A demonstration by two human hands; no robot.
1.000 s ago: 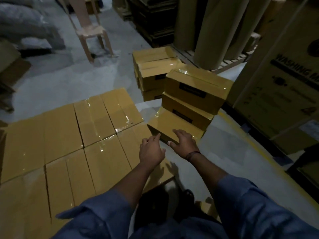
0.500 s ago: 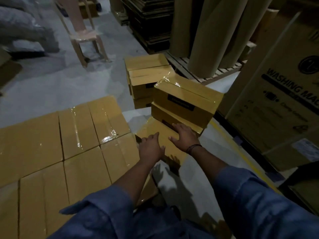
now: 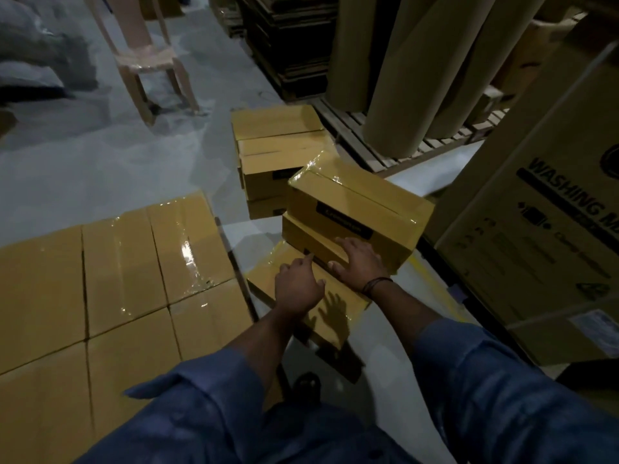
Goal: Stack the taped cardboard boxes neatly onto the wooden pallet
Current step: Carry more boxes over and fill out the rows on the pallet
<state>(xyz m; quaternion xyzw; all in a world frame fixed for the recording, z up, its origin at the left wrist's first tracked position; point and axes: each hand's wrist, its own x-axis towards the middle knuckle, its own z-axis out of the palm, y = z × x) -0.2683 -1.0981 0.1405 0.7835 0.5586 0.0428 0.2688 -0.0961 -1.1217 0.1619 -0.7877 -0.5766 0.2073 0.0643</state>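
A flat layer of taped yellow-brown boxes (image 3: 120,283) fills the left of the view; what it rests on is hidden. On the floor to its right lies a low taped box (image 3: 268,279). Behind it a tilted stack of two boxes (image 3: 365,202) stands. My left hand (image 3: 296,289) hovers over or rests on the low box, fingers loosely bent. With straight fingers, my right hand (image 3: 360,262) lies against the front of the stack's lower box. A further pile of boxes (image 3: 274,142) sits behind.
A large washing machine carton (image 3: 549,209) stands at the right. Big brown paper rolls (image 3: 418,72) stand on a wooden pallet (image 3: 355,135) at the back. A wrapped plastic chair (image 3: 147,58) stands far left on the grey floor. Sacks (image 3: 30,55) lie beyond it.
Both hands have slid forward across the low box towards the stack. My right hand now touches the stack's lower box. The view has shifted closer.
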